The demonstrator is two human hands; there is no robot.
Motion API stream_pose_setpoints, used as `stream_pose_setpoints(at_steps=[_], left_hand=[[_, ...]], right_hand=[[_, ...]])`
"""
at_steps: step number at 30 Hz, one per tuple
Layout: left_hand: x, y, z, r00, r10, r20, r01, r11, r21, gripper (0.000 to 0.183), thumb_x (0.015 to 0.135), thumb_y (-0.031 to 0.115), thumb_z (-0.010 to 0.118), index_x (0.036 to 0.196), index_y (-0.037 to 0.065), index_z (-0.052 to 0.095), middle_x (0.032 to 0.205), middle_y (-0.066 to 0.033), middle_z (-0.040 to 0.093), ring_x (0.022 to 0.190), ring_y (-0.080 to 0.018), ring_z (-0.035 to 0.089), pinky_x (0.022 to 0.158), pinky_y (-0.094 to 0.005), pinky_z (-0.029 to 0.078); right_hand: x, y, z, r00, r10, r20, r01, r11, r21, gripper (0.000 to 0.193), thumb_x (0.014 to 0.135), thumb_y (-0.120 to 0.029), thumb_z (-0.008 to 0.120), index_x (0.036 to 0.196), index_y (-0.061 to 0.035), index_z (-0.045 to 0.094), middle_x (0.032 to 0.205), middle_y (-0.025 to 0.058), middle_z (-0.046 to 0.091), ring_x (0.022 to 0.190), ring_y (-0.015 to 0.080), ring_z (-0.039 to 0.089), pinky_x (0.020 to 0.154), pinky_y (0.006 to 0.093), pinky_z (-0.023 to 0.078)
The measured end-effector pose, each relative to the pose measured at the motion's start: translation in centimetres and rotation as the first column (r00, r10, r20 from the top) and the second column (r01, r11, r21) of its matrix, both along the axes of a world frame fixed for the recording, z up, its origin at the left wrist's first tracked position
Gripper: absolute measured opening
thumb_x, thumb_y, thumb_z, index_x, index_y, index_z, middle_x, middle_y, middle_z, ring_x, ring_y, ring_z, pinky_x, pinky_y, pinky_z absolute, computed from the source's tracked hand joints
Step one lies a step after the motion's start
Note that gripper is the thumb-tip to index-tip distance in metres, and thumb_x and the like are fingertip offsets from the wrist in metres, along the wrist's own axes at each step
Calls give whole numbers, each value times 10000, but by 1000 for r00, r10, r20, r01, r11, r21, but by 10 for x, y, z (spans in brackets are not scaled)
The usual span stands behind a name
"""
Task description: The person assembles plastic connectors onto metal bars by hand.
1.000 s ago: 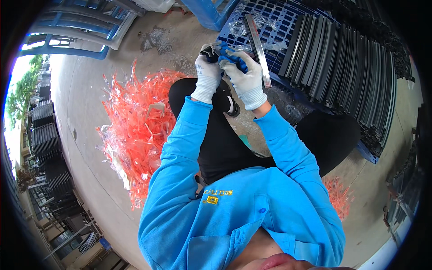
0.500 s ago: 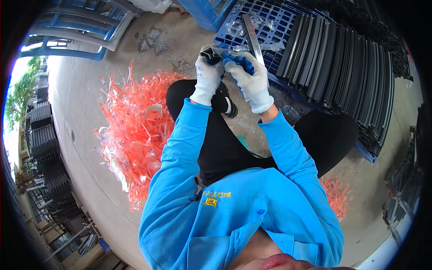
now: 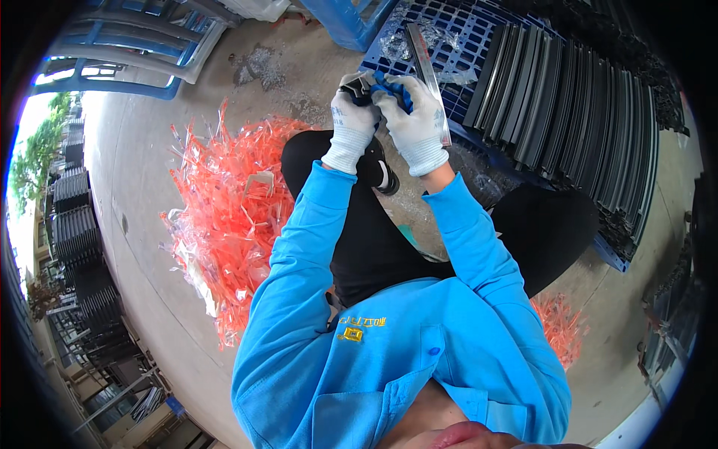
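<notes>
Both my hands wear white gloves with blue on the palm side and are raised close together above my legs. My left hand [image 3: 353, 120] is closed around a short-looking dark piece with a grey edge [image 3: 359, 87]; most of it is hidden by the fingers. My right hand [image 3: 415, 123] has its fingers curled in against the left fingertips, and what they pinch, if anything, cannot be made out. Just beyond the right hand, a long, narrow strip with a shiny edge [image 3: 426, 66] lies slanted over the blue plastic pallet [image 3: 475, 19].
Many black curved profiles [image 3: 568, 112] are stacked on the pallet to the right. Crumpled clear plastic [image 3: 454, 77] lies on it too. A large heap of orange-red plastic film [image 3: 232, 224] sits at my left, a smaller heap [image 3: 559, 329] at my right. Blue racks [image 3: 120, 86] stand far left.
My right hand has shifted slightly up and left, and its fingers have turned inward closer to the left hand. My left hand keeps hold of the dark piece.
</notes>
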State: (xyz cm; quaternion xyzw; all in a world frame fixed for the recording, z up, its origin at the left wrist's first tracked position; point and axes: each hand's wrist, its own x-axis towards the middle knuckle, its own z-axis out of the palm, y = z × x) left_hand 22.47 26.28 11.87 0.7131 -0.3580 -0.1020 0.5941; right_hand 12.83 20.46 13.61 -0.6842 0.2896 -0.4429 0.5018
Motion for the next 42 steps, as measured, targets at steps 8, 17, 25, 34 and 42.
stream_pose_setpoints(at_steps=[8, 17, 25, 34, 42], left_hand=[[13, 11, -5, 979, -188, -79, 186, 982, -24, 393, 628, 1, 653, 1006, 26, 546, 860, -81, 626, 739, -165, 562, 705, -257, 464], [2, 2, -12, 936, -345, -64, 340, 937, -79, 481, 610, 9, 664, 1076, 26, 544, 913, -80, 637, 783, -190, 584, 751, -273, 472], [1, 9, -6, 923, -382, 51, 371, 916, 151, 622, 604, -19, 663, 1204, 31, 507, 1036, -97, 631, 892, -210, 604, 837, -285, 471], [10, 9, -12, 875, -437, -206, 423, 899, -111, 755, 585, -65, 662, 1301, 43, 451, 1128, -108, 607, 970, -209, 598, 901, -286, 452], [4, 10, 17, 882, -464, -80, 470, 876, 108, 760, 563, -76, 689, 1282, 61, 484, 1109, -108, 618, 983, -205, 586, 902, -301, 455]], right_hand=[[-46, -56, -30, 557, 323, 765, -831, 195, 522, 169, 778, -102, 626, 921, -13, 630, 722, 49, 592, 579, 108, 498, 540, 218, 426], [-25, -11, 18, 900, 283, 332, -418, 776, 472, 161, 784, -84, 611, 919, -2, 641, 703, 38, 608, 592, 97, 505, 555, 213, 428], [-20, -31, -24, 998, -4, -65, 36, 873, 487, 175, 777, -66, 608, 928, 10, 650, 776, 67, 659, 613, 109, 543, 595, 199, 443], [-42, -34, -2, 935, 305, 182, -351, 713, 608, 258, 789, -75, 596, 1002, 69, 619, 847, 99, 668, 675, 120, 569, 676, 214, 477], [-29, -33, 26, 817, 566, -106, -497, 786, 367, 194, 804, -129, 581, 916, 25, 619, 749, 65, 624, 621, 125, 520, 600, 236, 441]])
